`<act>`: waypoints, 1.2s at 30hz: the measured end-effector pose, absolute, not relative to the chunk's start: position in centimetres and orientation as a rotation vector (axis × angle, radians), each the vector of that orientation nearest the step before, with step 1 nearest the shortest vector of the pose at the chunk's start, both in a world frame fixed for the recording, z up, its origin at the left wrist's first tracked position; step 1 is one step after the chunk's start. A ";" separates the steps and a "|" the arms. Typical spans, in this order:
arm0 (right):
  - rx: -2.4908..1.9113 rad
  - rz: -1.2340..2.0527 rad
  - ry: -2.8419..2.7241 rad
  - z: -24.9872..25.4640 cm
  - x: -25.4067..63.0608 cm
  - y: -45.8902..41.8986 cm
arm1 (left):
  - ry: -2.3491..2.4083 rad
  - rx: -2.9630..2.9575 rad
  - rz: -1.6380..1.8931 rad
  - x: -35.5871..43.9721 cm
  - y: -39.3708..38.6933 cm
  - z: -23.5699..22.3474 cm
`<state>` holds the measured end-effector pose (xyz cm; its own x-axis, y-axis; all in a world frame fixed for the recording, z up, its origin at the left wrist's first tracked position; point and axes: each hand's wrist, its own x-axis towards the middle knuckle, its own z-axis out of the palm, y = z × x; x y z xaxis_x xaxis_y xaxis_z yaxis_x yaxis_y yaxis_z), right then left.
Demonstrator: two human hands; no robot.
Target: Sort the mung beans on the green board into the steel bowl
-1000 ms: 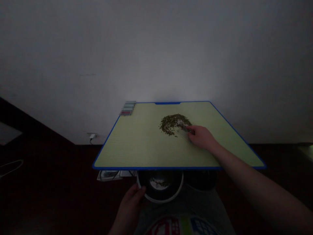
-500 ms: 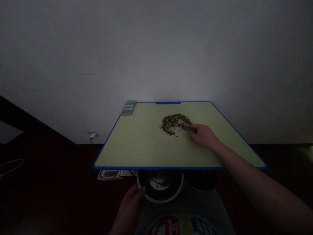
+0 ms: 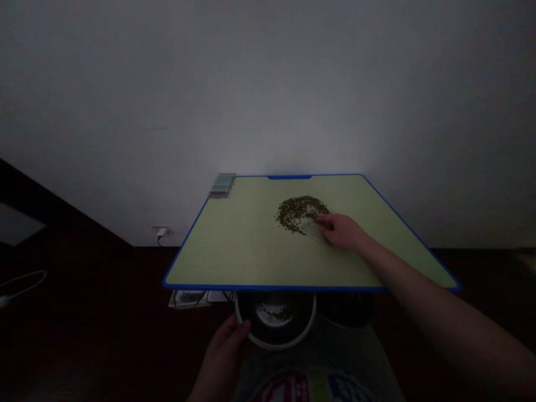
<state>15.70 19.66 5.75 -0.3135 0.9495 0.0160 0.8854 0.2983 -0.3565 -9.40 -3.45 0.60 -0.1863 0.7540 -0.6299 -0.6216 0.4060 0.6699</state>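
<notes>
A pile of small brown-green grains or beans (image 3: 293, 212) is spread on the pale table (image 3: 226, 245), with a bare gap on its near right side. My right hand (image 3: 341, 230) is at that gap, fingers closed on a clear, see-through piece (image 3: 312, 228) whose exact kind I cannot make out. It lies low against the tabletop beside the grains. Below the table's front edge, my left hand (image 3: 228, 340) grips the left rim of a bowl (image 3: 278, 345), dark inside with a light rim. Some grains rest on the bowl's shiny bottom.
A blue rim runs round the table. A blurred flat item (image 3: 223, 185) lies at its back left corner. Under the front edge are a dark round container (image 3: 349, 310) and a white box with cables (image 3: 190, 298). A plug (image 3: 161, 231) sits in the wall.
My right hand has shifted slightly left and the clear piece has changed its angle beside the grains. My left hand stays on the bowl's rim. The whole view has moved a little.
</notes>
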 end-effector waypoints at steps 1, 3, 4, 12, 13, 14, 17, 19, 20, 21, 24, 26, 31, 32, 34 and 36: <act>-1.688 0.426 -2.341 5.8 15.7 19.5 | 1.243 0.129 1.244 -9.4 -3.5 0.6; -1.695 0.434 -2.339 5.8 15.7 19.4 | 1.224 0.119 1.246 -9.4 -3.4 0.6; -1.695 0.432 -2.340 5.8 15.7 19.4 | 1.215 0.120 1.240 -9.4 -3.4 0.6; -1.650 0.431 -2.374 5.7 15.5 19.7 | 1.207 0.164 1.212 -9.2 -3.5 0.6; -1.650 0.436 -2.372 5.6 15.5 19.7 | 1.214 0.179 1.209 -9.3 -3.4 0.6; -1.647 0.441 -2.371 5.6 15.6 19.6 | 1.225 0.186 1.209 -9.3 -3.4 0.6; -1.639 0.451 -2.378 5.5 15.8 19.3 | 1.259 0.186 1.211 -9.4 -3.3 0.7; -1.645 0.464 -2.373 5.5 15.9 18.9 | 1.248 0.191 1.209 -9.4 -3.2 0.7; -1.656 0.472 -2.365 5.5 16.0 18.7 | 1.232 0.192 1.203 -9.3 -3.2 0.7; -1.670 0.479 -2.355 5.5 16.0 18.5 | 1.214 0.191 1.198 -9.3 -3.2 0.8; -1.697 0.472 -2.340 5.8 16.1 18.0 | 1.184 0.179 1.198 -9.3 -3.2 0.7; -1.698 0.467 -2.343 5.9 15.9 17.8 | 1.210 0.170 1.206 -9.3 -3.2 0.6; -1.688 0.460 -2.356 6.2 15.3 17.7 | 1.241 0.159 1.204 -9.2 -3.2 0.5; -1.693 0.449 -2.357 6.2 15.2 17.7 | 1.245 0.161 1.205 -9.2 -3.2 0.5; -1.706 0.438 -2.355 6.1 15.1 17.8 | 1.247 0.153 1.212 -9.1 -3.2 0.6; -1.710 0.436 -2.356 6.1 15.1 17.9 | 1.235 0.150 1.215 -9.1 -3.2 0.7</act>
